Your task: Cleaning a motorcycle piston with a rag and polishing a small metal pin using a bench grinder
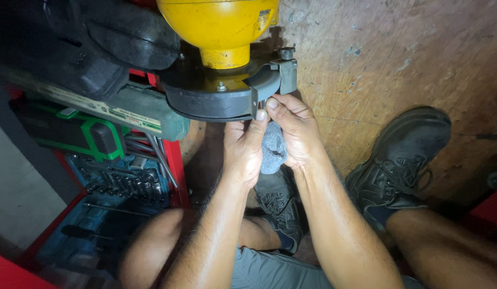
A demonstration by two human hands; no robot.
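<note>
— While I've got both hands up under this thing, tell me what worries you.

— The grey cloth (pixel 273 145). Where exactly is it?

— Bunched between my palms, just under the dark metal guard (pixel 216 101) that curves around the base of the yellow housing (pixel 221 27). My left hand (pixel 243 147) is closed loosely around it, thumb up against the guard's edge; my right hand (pixel 291 131) pinches near the clamp bracket (pixel 285 72) where the guard's two ends meet. Whether my right fingertips hold something small there, I cannot tell — they hide it.

— So the risk?

— I think the cloth could snag on the guard's lip or the bolt (pixel 286 52) on the bracket, and a jerk would drag my fingers onto that edge. It's also dim here, so a slipped part would likely drop to the floor (pixel 393 53) between my boots.

— What's around you?

— To my left an open red toolbox (pixel 173 160) with sockets (pixel 125 184) in a blue tray, a green-and-black case (pixel 93 136) above them, and a long green tool body (pixel 125 109) lying across. A black bulky part (pixel 98 37) sits over that.

— Anything in the way?

— My own legs. My right boot (pixel 401 158) is planted close beside my forearm, and the other boot (pixel 278 206) sits directly under my wrists — little room to pull back. The toolbox hems in my left elbow.
</note>
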